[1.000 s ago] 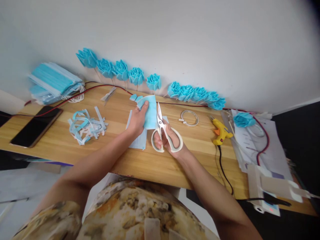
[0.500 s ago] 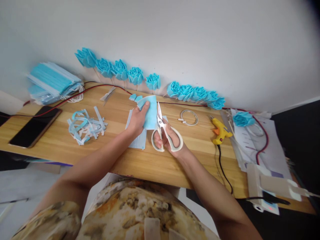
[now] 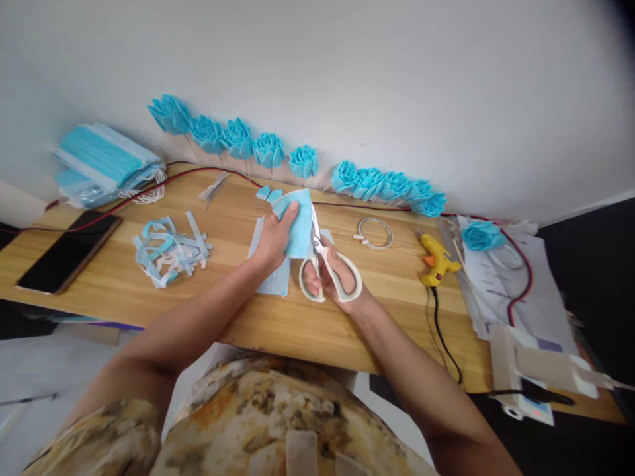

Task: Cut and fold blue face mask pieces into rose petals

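My left hand (image 3: pixel 276 239) pinches a light blue piece of mask fabric (image 3: pixel 299 228), thumb on top, above the middle of the table. The fingers of my right hand (image 3: pixel 337 274) go through the white handles of a pair of scissors (image 3: pixel 317 243). The blades point away from me, along the fabric's right edge. Beneath my left hand lies a pale blue sheet (image 3: pixel 278 281), partly covered. Small blue cut pieces (image 3: pixel 269 194) rest just behind the fabric.
Blue flowers (image 3: pixel 268 151) on sticks line the wall. Left: stacked masks (image 3: pixel 102 158), a phone (image 3: pixel 69 252), cut strips (image 3: pixel 171 248). Right: a wire ring (image 3: pixel 376 233), a yellow glue gun (image 3: pixel 436 259), papers (image 3: pixel 536 284) with another flower (image 3: pixel 482 235), and a power strip (image 3: pixel 503 357).
The scissors and my right hand have shifted very slightly left, and the blades are now closer to the fabric's right edge. My left hand has barely moved.
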`<state>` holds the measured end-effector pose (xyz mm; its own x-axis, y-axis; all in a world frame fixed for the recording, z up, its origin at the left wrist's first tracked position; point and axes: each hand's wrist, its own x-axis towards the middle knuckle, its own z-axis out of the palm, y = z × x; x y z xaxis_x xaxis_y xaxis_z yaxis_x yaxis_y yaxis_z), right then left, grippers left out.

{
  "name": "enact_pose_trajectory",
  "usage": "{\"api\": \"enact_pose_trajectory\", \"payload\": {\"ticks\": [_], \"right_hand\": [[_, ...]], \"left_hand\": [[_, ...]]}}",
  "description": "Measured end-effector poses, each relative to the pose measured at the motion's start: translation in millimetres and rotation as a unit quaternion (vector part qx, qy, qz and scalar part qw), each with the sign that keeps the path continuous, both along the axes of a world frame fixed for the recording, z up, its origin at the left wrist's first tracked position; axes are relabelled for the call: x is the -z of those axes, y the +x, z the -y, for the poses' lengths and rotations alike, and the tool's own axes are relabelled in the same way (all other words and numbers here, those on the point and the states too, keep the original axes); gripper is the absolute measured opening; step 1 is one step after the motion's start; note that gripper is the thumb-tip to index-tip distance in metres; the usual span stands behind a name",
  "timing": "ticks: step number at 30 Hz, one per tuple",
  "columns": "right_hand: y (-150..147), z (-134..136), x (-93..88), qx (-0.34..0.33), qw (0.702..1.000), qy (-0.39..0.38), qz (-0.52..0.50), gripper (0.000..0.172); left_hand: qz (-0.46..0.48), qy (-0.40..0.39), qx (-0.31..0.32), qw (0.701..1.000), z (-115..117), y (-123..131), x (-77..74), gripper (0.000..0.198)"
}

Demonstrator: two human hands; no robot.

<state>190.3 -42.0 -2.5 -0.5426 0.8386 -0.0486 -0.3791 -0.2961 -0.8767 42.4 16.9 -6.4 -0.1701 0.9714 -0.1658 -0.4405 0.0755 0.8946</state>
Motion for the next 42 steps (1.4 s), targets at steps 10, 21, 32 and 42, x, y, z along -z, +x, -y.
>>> {"api": "enact_pose_trajectory", "payload": {"ticks": [10,21,32,42], "right_hand": [[-1,0,2.6,0.020,1.000,0.004,-0.008,0.056],[-2,0,4.1,0.021,1.000,-0.008,-0.009,0.065],[-4,1,2.6,0.029,1.000,-0.002,0.001,0.067],[-5,0,2.6,0.014,1.000,0.000,-0.002,0.061]], "left_hand": [[-0.043,0.001,-0.003,0.999,6,4,-2.7,0.038],[-0.041,0.015,-0.012,0.999,8,6,-1.7,0.034],[-0.049,0.012,-0.013,0.999,9,8,0.3,0.029],[-0.063,0.000,-0.040,0.997,10,10,1.7,0.033]]}}
